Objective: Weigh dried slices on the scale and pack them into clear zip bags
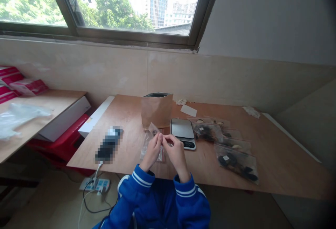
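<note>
Fingertips together above the table's front part, my left hand (153, 151) and my right hand (175, 151) both pinch the edge of a small clear plastic bag (153, 128). Its far end sticks up beyond my left fingers, and the pinched edge is mostly hidden by them. Beneath my hands lie more clear zip bags (144, 146), partly covered by my wrists and fingers. Just behind stands an open brown paper pouch (156, 112), upright. To the right of my right hand is a small kitchen scale (182, 129) with a bare metal plate.
Several filled zip bags (236, 162) with dark and pale pieces lie right of the scale. A white card (188, 110) rests behind it. At left is a pixelated phone-like object (109, 145) on a cable. A power strip (95, 185) lies on the floor.
</note>
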`<state>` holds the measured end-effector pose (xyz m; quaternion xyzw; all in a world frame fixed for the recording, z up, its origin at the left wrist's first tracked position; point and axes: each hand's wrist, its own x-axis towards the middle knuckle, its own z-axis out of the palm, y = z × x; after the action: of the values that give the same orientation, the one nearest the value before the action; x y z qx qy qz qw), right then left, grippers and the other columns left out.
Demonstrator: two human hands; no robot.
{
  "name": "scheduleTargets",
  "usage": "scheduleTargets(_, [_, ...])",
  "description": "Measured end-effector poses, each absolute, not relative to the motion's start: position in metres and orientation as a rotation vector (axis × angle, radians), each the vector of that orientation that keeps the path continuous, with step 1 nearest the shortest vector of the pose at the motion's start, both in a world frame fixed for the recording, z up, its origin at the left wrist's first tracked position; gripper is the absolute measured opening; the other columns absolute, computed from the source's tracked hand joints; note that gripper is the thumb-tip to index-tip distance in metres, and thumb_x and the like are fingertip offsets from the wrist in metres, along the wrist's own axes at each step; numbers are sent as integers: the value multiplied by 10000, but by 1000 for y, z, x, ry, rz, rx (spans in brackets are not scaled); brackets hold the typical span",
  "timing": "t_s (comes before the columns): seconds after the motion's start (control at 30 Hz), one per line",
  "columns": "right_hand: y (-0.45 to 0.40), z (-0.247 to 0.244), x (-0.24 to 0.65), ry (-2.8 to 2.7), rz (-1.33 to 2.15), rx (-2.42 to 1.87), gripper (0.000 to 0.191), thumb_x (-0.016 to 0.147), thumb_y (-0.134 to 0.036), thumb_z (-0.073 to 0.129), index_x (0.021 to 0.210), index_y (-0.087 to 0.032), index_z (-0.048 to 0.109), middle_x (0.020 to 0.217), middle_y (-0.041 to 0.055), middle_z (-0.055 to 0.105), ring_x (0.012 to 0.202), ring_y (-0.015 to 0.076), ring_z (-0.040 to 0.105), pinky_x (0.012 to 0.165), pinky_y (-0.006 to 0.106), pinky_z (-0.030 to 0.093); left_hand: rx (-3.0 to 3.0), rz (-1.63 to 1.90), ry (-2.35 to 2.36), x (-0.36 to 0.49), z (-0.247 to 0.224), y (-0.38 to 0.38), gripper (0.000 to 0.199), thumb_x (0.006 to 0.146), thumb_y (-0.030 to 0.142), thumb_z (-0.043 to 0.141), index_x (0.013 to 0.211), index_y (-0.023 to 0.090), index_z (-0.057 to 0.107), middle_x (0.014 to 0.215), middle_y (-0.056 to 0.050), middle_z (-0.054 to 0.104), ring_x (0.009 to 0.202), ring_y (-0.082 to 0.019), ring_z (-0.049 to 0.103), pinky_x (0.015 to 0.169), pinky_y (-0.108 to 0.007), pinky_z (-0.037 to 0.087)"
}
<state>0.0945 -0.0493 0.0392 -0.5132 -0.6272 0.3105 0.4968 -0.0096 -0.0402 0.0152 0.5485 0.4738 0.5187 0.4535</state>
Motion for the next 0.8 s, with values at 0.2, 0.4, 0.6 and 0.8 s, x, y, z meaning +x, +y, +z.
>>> scheduleTargets(0.2, [-27, 33, 122, -1179, 570, -1437, 253, 802, -416, 576, 707, -182, 592, 653, 39, 661, 613, 187, 621, 617, 301, 500, 1517, 1288, 1280, -25, 28, -40, 389, 905, 481, 447, 641, 198, 476, 574, 32, 468, 553, -119, 447, 562, -239, 336])
scheduleTargets(0.4, [-11, 44, 141, -1112, 617, -1327, 276, 807, -457, 573, 785, -183, 551, 739, 58, 674, 617, 178, 628, 581, 290, 505, 1396, 1341, 1210, -40, 25, -38, 456, 912, 517, 417, 599, 190, 473, 610, 18, 494, 632, -130, 485, 660, -249, 391])
scheduleTargets(0.6, [-2, 55, 115, -1011, 894, -1146, 363, 793, -555, 589, 809, -200, 512, 652, 3, 635, 532, 161, 611, 528, 292, 523, 811, 1422, 1034, -27, -17, -14, 515, 848, 642, 440, 920, 168, 629, 959, -81, 669, 893, -196, 614, 796, -324, 477])
scheduleTargets(0.8, [-5, 53, 102, -1218, 596, -1287, 294, 825, -416, 578, 993, -175, 554, 989, 101, 642, 756, 169, 614, 661, 306, 532, 460, 1414, 808, -7, -37, 2, 544, 818, 622, 505, 925, 114, 665, 832, -80, 702, 742, -176, 645, 742, -316, 513])
